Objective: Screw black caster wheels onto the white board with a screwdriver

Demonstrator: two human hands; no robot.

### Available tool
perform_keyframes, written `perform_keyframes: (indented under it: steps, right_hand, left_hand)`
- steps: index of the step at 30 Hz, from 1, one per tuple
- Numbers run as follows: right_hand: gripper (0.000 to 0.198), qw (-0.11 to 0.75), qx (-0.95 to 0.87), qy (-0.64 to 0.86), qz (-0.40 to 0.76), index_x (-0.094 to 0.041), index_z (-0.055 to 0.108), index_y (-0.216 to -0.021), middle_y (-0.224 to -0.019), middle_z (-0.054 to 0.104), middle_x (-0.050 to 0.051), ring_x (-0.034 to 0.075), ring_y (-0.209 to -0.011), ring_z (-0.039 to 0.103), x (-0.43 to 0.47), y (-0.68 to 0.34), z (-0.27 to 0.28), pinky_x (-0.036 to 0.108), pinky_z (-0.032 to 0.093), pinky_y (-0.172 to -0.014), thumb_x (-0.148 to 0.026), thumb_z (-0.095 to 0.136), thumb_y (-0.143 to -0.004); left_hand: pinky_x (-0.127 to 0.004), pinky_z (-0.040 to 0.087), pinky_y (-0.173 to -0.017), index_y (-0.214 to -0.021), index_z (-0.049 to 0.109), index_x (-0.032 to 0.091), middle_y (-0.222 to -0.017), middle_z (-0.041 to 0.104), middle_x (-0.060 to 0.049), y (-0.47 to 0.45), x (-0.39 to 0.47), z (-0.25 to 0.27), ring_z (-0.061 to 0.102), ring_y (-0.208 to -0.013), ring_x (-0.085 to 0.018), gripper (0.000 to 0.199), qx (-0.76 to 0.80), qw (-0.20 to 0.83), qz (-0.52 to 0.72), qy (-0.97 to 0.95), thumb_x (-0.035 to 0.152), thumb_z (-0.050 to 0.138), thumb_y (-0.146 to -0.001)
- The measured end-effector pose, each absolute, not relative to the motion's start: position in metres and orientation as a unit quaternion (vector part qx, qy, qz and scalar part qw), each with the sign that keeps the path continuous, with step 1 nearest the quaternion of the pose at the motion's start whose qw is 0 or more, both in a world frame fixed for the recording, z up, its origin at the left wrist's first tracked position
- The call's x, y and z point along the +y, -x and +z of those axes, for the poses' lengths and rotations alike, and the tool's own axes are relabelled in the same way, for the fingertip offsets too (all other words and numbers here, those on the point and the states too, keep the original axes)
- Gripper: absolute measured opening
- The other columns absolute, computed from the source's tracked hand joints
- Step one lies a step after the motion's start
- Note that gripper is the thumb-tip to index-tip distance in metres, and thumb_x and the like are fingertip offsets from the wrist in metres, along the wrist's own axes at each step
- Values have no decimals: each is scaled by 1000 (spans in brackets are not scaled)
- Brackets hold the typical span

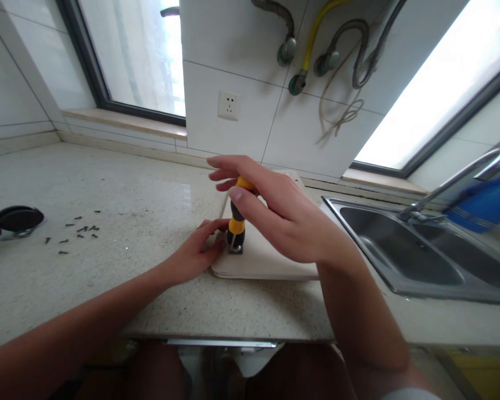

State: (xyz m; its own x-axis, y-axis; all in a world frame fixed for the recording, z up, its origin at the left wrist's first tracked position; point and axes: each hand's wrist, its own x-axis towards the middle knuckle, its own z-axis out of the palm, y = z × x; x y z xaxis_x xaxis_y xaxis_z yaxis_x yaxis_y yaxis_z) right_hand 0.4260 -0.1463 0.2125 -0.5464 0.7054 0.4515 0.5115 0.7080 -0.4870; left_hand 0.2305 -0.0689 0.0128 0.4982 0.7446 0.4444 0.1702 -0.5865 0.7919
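Observation:
A yellow and black screwdriver (237, 223) stands nearly upright over the left front corner of a pale flat board (266, 266). My right hand (275, 211) closes around its handle between thumb and palm, the other fingers reaching out past it. At the screwdriver's foot is a small black caster (235, 240) with a metal plate, seated on the board. My left hand (198, 250) bends its thumb and index finger against the caster's left side, by the board's edge. The screwdriver's tip cannot be made out.
Several dark screws (82, 229) lie scattered on the speckled countertop (141, 189). Further left are black casters (20, 220). A steel sink (383, 250) with a faucet (454, 186) is at the right. Hoses and a wall socket (229, 105) are on the tiled wall behind.

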Motion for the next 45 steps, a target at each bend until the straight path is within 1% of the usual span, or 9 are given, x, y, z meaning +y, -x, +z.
perform_keyframes:
  steps: [3,7,12,15,18,21,25,32,45]
  right_hand:
    - [37,313,-869,348,158,-24,67,-146,-115,79,1,12,-96,71,-140,-427,213,28,50,-91,-40,55,-114]
    - [38,326,-801,498,-59,-23,75,-117,-77,69,-2,13,-70,57,-139,-420,207,34,40,-78,-55,55,-113]
    - [37,341,-859,353,144,-22,62,-142,-108,76,-1,13,-99,69,-138,-421,204,28,51,-95,-42,64,-111]
    - [41,383,-831,360,182,-22,57,-147,-103,71,-1,13,-94,70,-133,-423,201,28,54,-93,-40,62,-111]
    - [35,514,-760,369,149,-25,56,-140,-98,65,-1,13,-85,68,-131,-423,198,30,57,-86,-43,62,-111]
    - [32,602,-702,374,74,-28,55,-134,-114,69,4,14,-83,64,-133,-425,199,30,58,-76,-49,61,-111]
    - [34,616,-691,379,0,-29,54,-136,-135,68,8,14,-86,63,-133,-428,199,30,56,-72,-54,57,-112]
    - [16,653,-681,331,-17,-30,57,-128,-132,65,4,10,-77,61,-123,-431,196,26,53,-62,-34,59,-113]
    - [21,648,-683,335,-41,-25,54,-133,-130,63,4,7,-78,60,-129,-432,201,23,55,-66,-36,58,-115]
  left_hand:
    - [-58,54,-117,-146,66,29,-134,75,-9,-230,-68,12,69,-128,-32,40,293,354,406,-790,34,62,-107]
    - [-59,53,-118,-149,65,31,-132,75,-8,-230,-67,10,69,-126,-31,44,298,343,410,-791,30,64,-105]
    - [-60,50,-122,-151,61,30,-141,73,-9,-228,-70,12,66,-135,-33,48,288,362,395,-794,32,69,-103]
    - [-58,51,-121,-153,60,31,-140,72,-9,-226,-71,12,66,-132,-33,51,268,353,398,-803,35,70,-103]
    - [-56,51,-121,-158,59,32,-142,72,-8,-225,-71,12,67,-130,-31,53,267,349,403,-803,38,69,-106]
    - [-54,51,-121,-156,63,32,-144,73,-9,-228,-71,13,68,-130,-31,55,285,357,403,-793,45,74,-104]
    - [-53,54,-116,-146,71,30,-136,77,-8,-234,-73,17,72,-122,-29,50,323,351,413,-776,42,79,-99]
    - [-50,57,-115,-144,72,28,-134,78,-7,-235,-77,20,73,-120,-27,46,334,336,440,-763,33,74,-98]
    - [-49,55,-116,-145,68,28,-140,75,-8,-232,-75,19,71,-122,-26,45,319,344,430,-771,36,72,-102]
